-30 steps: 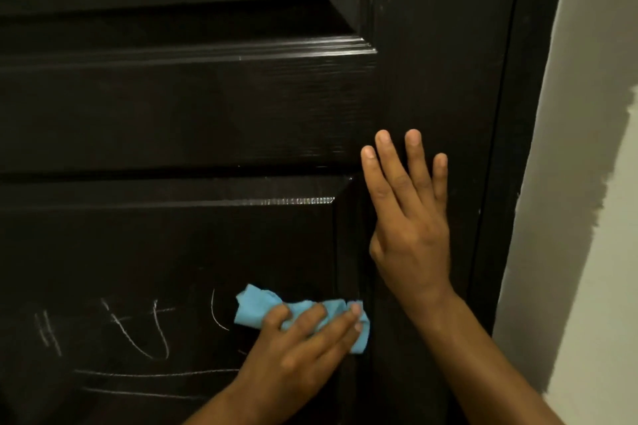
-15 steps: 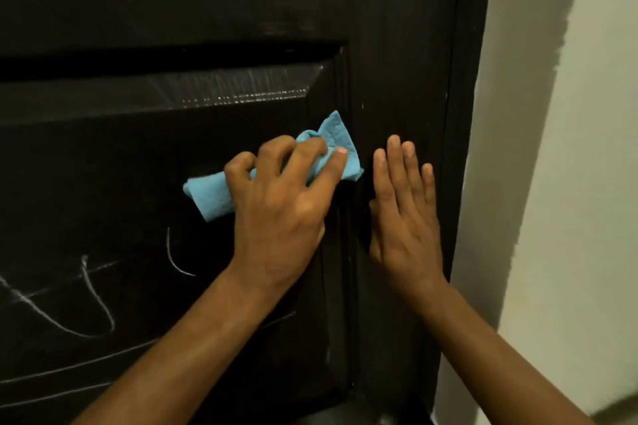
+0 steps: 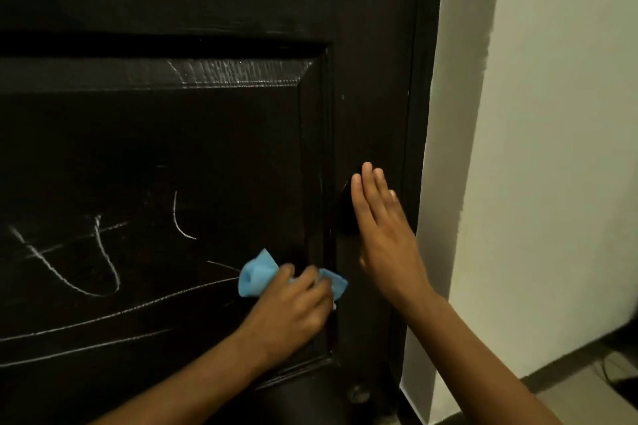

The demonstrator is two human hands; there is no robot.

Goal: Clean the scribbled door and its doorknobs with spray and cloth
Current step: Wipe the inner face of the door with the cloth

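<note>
A dark panelled door [image 3: 207, 148] fills most of the view, with white chalk scribbles [image 3: 86, 262] across its lower panel. My left hand [image 3: 293, 310] grips a crumpled blue cloth [image 3: 255, 276] and presses it against the panel's lower right corner, where the long chalk lines end. My right hand [image 3: 383, 231] lies flat with straight fingers on the door's right stile, beside the frame. No doorknob and no spray bottle are in view.
A dark door frame [image 3: 417, 114] runs down the right of the door, with a pale wall [image 3: 552, 148] beyond it. A strip of floor [image 3: 569, 390] shows at the bottom right, with a dark cable lying on it.
My left hand has swept the cloth down from the panel's upper right to its lower right corner. My right hand stays flat on the stile. The camera has tilted lower.
</note>
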